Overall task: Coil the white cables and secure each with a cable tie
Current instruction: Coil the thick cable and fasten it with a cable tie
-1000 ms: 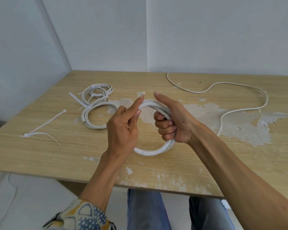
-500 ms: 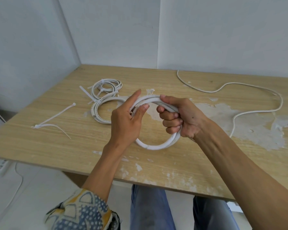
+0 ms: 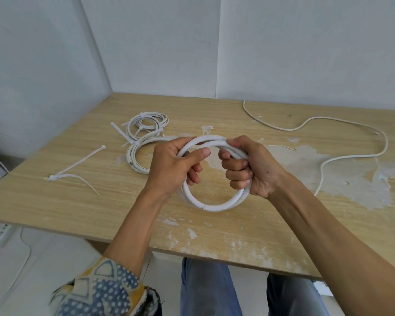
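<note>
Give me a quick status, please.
Left hand, right hand both gripping cable coil. No tie visible on it. Loose cable ties on table, left; nothing blocking.

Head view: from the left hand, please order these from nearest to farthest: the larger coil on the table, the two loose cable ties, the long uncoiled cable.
1. Larger coil on the table, just behind the left hand.
2. Loose cable ties, farther left.
3. Long uncoiled cable, far right.
</note>
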